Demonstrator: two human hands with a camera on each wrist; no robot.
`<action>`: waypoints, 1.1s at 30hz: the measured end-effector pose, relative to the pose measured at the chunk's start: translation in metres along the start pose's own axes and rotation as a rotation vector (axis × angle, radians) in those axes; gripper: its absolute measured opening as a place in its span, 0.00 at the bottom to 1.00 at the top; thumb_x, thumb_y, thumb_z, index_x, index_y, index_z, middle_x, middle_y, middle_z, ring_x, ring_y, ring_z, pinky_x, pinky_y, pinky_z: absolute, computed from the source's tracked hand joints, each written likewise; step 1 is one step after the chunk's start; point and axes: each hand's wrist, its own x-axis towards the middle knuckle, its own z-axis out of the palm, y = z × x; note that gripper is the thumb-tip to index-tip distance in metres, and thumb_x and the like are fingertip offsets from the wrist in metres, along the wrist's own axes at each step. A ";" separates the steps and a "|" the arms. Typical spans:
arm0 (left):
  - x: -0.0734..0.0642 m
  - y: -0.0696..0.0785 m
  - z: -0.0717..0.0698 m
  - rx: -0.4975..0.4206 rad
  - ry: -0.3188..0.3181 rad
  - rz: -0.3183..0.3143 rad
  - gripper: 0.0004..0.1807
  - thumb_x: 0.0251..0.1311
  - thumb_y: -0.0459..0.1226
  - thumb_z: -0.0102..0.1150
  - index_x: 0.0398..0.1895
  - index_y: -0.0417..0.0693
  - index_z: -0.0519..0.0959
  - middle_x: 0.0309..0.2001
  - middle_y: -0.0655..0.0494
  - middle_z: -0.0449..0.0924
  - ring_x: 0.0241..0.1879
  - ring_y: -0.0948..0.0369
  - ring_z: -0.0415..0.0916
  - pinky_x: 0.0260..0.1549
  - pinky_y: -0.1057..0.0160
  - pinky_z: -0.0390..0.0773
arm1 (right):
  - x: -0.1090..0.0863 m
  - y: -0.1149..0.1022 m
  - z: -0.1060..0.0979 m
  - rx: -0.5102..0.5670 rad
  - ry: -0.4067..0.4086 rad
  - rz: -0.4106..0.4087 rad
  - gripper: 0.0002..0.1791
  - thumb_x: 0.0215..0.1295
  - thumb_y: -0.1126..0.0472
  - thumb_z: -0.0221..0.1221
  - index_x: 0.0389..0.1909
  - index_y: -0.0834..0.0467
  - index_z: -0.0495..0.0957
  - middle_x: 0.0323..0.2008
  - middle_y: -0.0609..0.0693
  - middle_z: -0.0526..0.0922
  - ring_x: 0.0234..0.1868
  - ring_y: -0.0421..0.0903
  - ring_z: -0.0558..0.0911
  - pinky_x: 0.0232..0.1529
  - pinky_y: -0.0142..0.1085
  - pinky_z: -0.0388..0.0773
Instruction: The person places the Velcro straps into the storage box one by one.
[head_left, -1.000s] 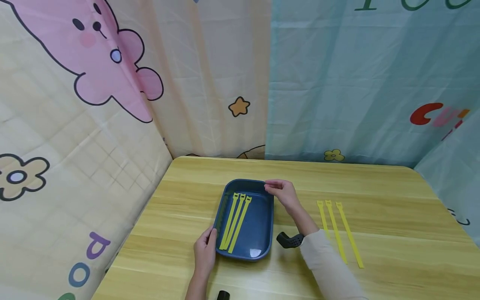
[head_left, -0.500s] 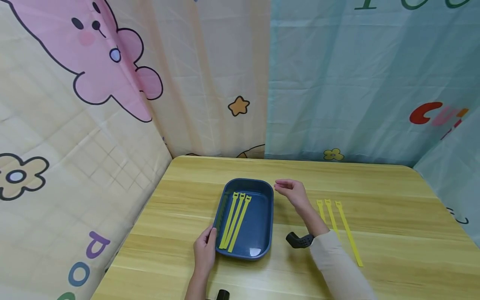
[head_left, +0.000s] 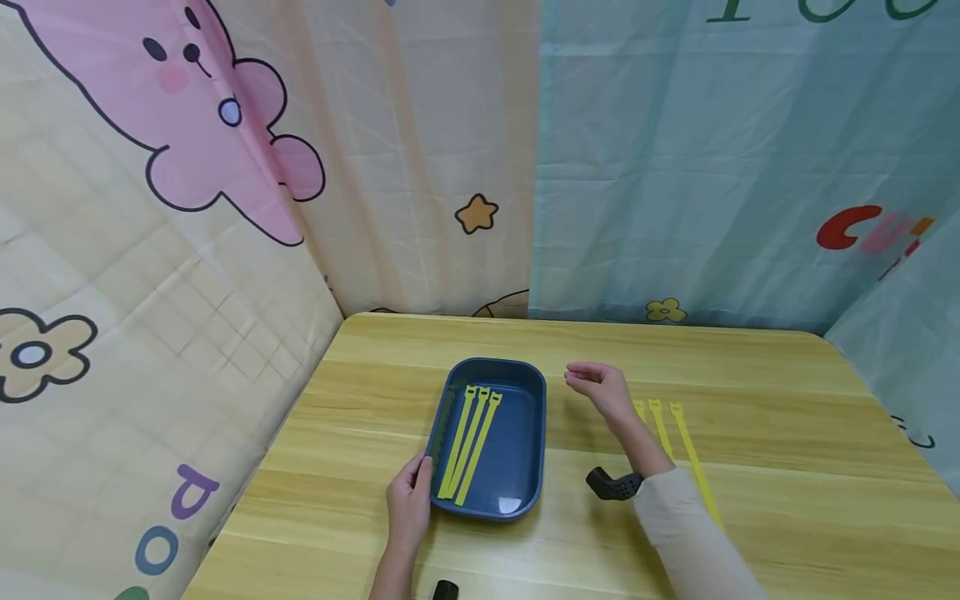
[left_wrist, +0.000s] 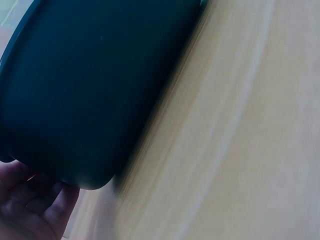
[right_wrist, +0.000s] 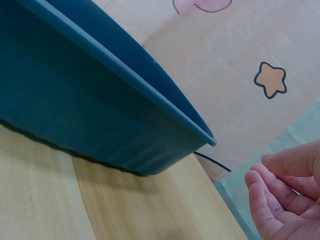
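Note:
A deep blue tray [head_left: 517,450] with rounded corners stands on the wooden table, three flat yellow cable ties [head_left: 475,446] lying side by side in its left half. My left hand [head_left: 408,500] holds the tray's near left corner, thumb up at the rim; the left wrist view shows fingers [left_wrist: 60,205] against the corner from below. Right of the tray's far end hovers my right hand [head_left: 603,390], empty, its fingers loosely bent and apart from the rim. Three more yellow cable ties [head_left: 692,454] lie on the table to the right, partly hidden behind the right forearm.
The wooden table [head_left: 810,433] reaches back to printed curtains [head_left: 712,167], with another curtain [head_left: 150,333] along its left side. A black wrist device [head_left: 613,485] juts from the right wrist, and a second black device [head_left: 446,590] shows at the lower edge.
My right hand has left the tray's far right rim and moved right, its forearm now covering more of the loose ties. The left hand and tray stay put.

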 end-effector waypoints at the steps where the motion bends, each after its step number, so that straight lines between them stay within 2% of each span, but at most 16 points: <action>1: 0.000 0.000 0.000 0.004 -0.001 0.001 0.16 0.65 0.33 0.50 0.49 0.28 0.75 0.47 0.39 0.77 0.46 0.54 0.73 0.40 0.69 0.73 | 0.000 0.001 -0.001 -0.004 0.002 0.005 0.18 0.61 0.67 0.58 0.51 0.70 0.73 0.45 0.61 0.79 0.42 0.44 0.79 0.45 0.31 0.74; 12: -0.002 0.002 -0.002 0.012 -0.015 -0.002 0.18 0.66 0.35 0.49 0.51 0.27 0.74 0.48 0.38 0.76 0.48 0.53 0.72 0.41 0.68 0.72 | -0.005 0.009 -0.019 -0.033 0.007 0.047 0.20 0.63 0.66 0.57 0.54 0.71 0.71 0.47 0.62 0.78 0.41 0.41 0.78 0.48 0.37 0.73; 17: -0.002 0.001 -0.002 0.021 -0.008 -0.005 0.18 0.66 0.35 0.50 0.51 0.27 0.74 0.48 0.39 0.76 0.48 0.53 0.72 0.41 0.68 0.72 | -0.006 0.014 -0.027 -0.031 0.016 0.048 0.20 0.62 0.67 0.57 0.53 0.73 0.71 0.46 0.61 0.78 0.39 0.38 0.78 0.45 0.33 0.74; 24: -0.002 0.001 -0.002 0.039 0.001 0.009 0.18 0.66 0.35 0.50 0.51 0.28 0.74 0.48 0.39 0.77 0.48 0.53 0.72 0.42 0.67 0.73 | -0.006 0.016 -0.035 -0.034 0.025 0.039 0.20 0.63 0.67 0.56 0.54 0.73 0.70 0.46 0.63 0.77 0.38 0.37 0.78 0.45 0.33 0.74; 33: -0.001 0.001 0.000 0.044 0.013 0.019 0.17 0.65 0.35 0.50 0.49 0.28 0.75 0.46 0.39 0.78 0.46 0.53 0.73 0.41 0.68 0.73 | -0.009 0.021 -0.049 -0.072 0.058 0.050 0.21 0.62 0.66 0.58 0.54 0.73 0.70 0.46 0.62 0.79 0.37 0.33 0.77 0.41 0.27 0.74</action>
